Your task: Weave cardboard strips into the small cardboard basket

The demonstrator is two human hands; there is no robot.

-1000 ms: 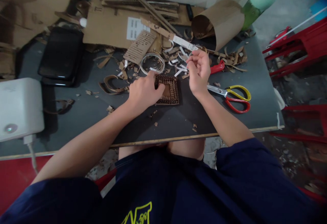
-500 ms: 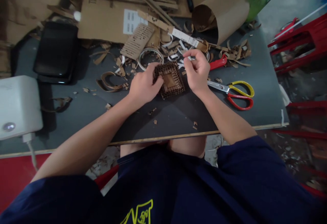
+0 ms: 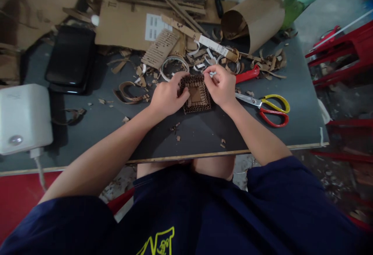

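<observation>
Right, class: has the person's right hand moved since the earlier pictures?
Yes. Judged against the scissors, the right hand has shifted left, away from them, to the square cardboard piece's far right corner.

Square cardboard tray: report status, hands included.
Left hand grips cardboard tray by left side, thumb inside. Right hand at far right corner, fingertips pinched, hold unclear. Scissors beside right wrist; white paper scraps beyond tray.
</observation>
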